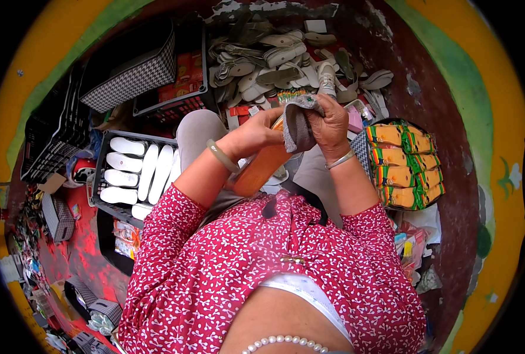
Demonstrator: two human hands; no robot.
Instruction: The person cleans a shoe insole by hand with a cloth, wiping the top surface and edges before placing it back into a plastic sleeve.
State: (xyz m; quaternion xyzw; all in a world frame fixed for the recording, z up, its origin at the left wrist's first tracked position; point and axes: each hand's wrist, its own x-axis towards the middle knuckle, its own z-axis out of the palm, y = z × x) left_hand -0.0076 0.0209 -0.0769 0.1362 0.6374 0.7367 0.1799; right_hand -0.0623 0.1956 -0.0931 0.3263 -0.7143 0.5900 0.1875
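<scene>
At the centre of the frame, my left hand [256, 133] has its fingers closed around an orange insole [261, 170] while my right hand [331, 125] clutches a grey cloth [300, 127] against its upper end.

From my lap, the black plastic crate [100, 177] of white shoe insoles [134, 171] sits to my left. Beyond that crate, farther from me, stand a checked fabric box [134, 74] and a second black crate [177, 103] holding red packets. Straight ahead of the crate of insoles, past my knees, lies the loose pile of grey and white insoles [286, 59]. To my right, a basket holds 5 stacked bundles of orange packets [404, 165], opposite the crate.
</scene>
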